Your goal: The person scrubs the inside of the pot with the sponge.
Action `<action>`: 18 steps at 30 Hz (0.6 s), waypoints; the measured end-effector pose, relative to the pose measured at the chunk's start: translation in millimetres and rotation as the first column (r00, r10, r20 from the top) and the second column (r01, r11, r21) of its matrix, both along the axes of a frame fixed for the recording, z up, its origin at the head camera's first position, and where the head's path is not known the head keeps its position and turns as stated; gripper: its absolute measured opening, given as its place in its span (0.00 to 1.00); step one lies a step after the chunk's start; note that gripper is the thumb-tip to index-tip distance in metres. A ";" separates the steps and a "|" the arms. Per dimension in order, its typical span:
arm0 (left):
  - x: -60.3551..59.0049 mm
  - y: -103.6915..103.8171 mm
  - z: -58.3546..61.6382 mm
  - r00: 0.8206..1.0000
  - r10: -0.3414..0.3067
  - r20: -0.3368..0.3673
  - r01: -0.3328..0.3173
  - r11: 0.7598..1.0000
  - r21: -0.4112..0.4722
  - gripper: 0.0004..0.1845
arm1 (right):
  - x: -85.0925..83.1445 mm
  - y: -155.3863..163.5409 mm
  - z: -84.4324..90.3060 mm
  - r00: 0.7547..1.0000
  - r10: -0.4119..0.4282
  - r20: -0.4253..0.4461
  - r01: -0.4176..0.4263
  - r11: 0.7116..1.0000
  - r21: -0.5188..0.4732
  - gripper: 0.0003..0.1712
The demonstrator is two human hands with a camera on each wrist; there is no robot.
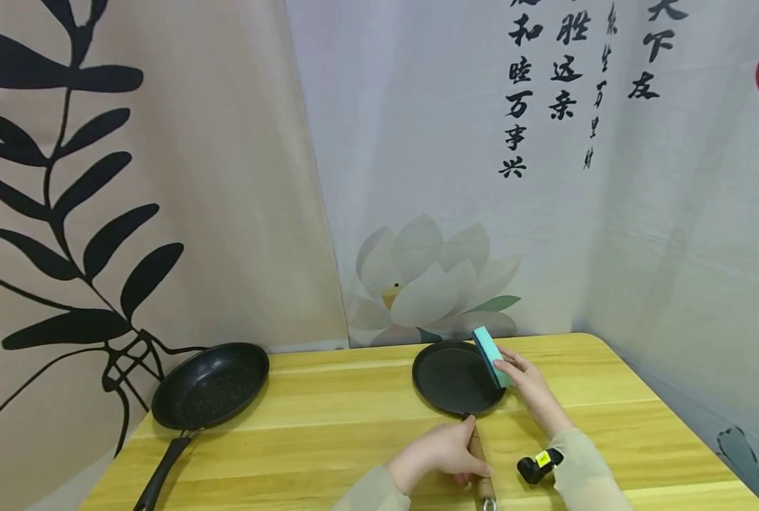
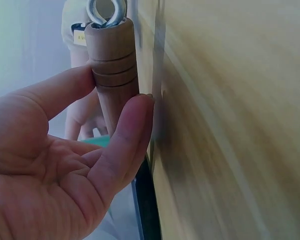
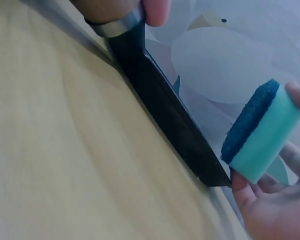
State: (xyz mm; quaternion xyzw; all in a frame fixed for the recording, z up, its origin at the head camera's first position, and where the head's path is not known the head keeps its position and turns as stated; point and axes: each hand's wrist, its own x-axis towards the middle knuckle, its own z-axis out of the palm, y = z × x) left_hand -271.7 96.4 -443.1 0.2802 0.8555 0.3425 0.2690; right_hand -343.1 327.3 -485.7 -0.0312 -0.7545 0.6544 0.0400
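A flat round black pan [image 1: 451,376] with a wooden handle [image 1: 477,454] is near the table's far edge. My left hand [image 1: 440,453] grips that handle; in the left wrist view, the thumb and fingers lie around the wood [image 2: 112,55], whose end carries a metal ring [image 2: 108,12]. My right hand [image 1: 528,383] pinches a sponge [image 1: 493,358] at the pan's right side. In the right wrist view the sponge [image 3: 264,135] is light teal with a dark blue scouring layer, tilted, just beyond the pan's rim [image 3: 179,130].
A deeper black frying pan [image 1: 210,387] with a black handle [image 1: 162,472] sits at the table's left edge. The wooden table [image 1: 328,419] ends against a printed curtain [image 1: 239,177] behind. A black device with a yellow label [image 1: 539,466] is at my right wrist.
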 end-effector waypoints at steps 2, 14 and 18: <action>0.8 1.8 3.0 1.000 0.012 -0.009 -0.012 1.000 -0.005 0.46 | -0.7 1.7 -0.3 1.000 -0.002 -0.005 0.002 1.000 -0.028 0.38; -0.9 1.8 -1.0 0.998 0.044 0.035 -0.046 0.997 0.066 0.45 | 0.4 4.7 6.1 1.000 0.016 -0.009 -0.017 0.996 -0.091 0.39; -2.6 -11.8 2.3 0.996 0.042 0.075 -0.053 0.987 0.151 0.41 | 1.9 -0.3 18.4 0.999 0.029 -0.036 -0.032 0.996 -0.083 0.39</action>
